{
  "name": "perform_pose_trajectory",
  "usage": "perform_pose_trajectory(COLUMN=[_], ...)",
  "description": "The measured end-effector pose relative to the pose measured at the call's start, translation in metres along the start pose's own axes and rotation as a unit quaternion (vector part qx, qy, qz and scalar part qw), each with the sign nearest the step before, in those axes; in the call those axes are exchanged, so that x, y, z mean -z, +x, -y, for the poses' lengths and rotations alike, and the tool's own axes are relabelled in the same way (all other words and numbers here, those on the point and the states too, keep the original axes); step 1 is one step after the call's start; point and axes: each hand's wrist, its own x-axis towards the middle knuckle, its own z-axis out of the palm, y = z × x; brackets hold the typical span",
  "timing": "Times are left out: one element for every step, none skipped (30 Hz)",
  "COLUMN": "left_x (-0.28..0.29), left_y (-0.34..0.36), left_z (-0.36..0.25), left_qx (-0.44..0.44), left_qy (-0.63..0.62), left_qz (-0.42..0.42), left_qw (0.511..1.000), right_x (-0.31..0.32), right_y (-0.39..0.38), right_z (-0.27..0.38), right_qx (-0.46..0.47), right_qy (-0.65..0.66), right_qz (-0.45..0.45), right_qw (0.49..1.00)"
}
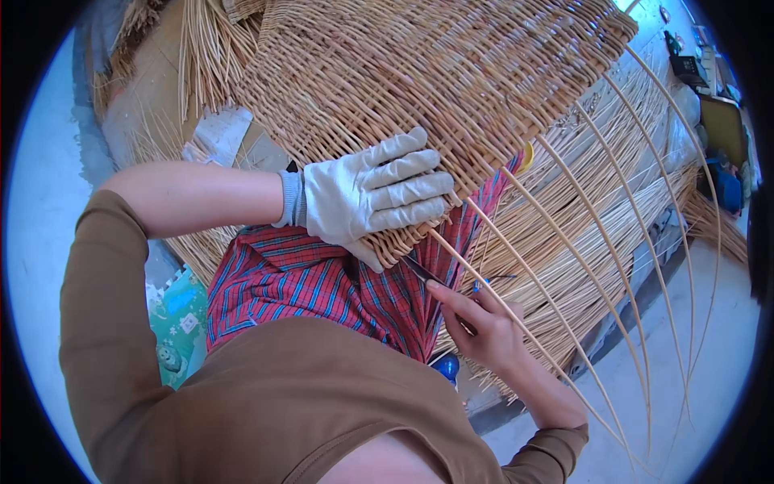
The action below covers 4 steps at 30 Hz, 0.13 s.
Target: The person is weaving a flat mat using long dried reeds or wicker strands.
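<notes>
A woven wicker panel (419, 89) slants across my lap, with several long bare rods (592, 189) curving out from its right edge. On its near corner lies my left hand (371, 189) in a white work glove, fingers stretched flat and the thumb at the lower edge. My right hand (484, 327) is bare and closed around a slim tool with a dark pointed blade, which looks like a knife (418, 269). The blade's tip is close to the panel's lower corner, beside the lowest rod; whether it touches the weave I cannot tell. Most of the handle is hidden in my fingers.
Loose wicker rods (556, 266) lie in a thick layer to the right and beyond. Another rod bundle (214, 52) is at the upper left. A red plaid cloth (298, 282) covers my lap. A blue round object (446, 367) sits below my right hand; a green packet (179, 323) lies left.
</notes>
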Motion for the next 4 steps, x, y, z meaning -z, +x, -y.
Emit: perform_pose_trajectory(left_x=[-0.0011, -0.0022, -0.003, -0.0048], left_y=[0.001, 0.002, 0.0027, 0.003], left_z=[-0.0004, -0.0001, 0.0007, 0.0007], left_qx=[0.006, 0.012, 0.016, 0.018], left_qy=[0.003, 0.006, 0.007, 0.003], left_qz=[-0.002, -0.004, -0.005, -0.005], left_qw=[1.0, 1.0, 1.0, 1.0], right_x=[0.0022, 0.0028, -0.0004, 0.0051], right_y=[0.0012, 0.0021, 0.0028, 0.0059], right_z=[0.0032, 0.005, 0.0031, 0.0085], right_qx=[-0.026, -0.052, -0.102, -0.155], right_qy=[0.022, 0.045, 0.188, 0.289], right_qz=[0.019, 0.038, 0.056, 0.089], right_qw=[0.999, 0.997, 0.975, 0.94])
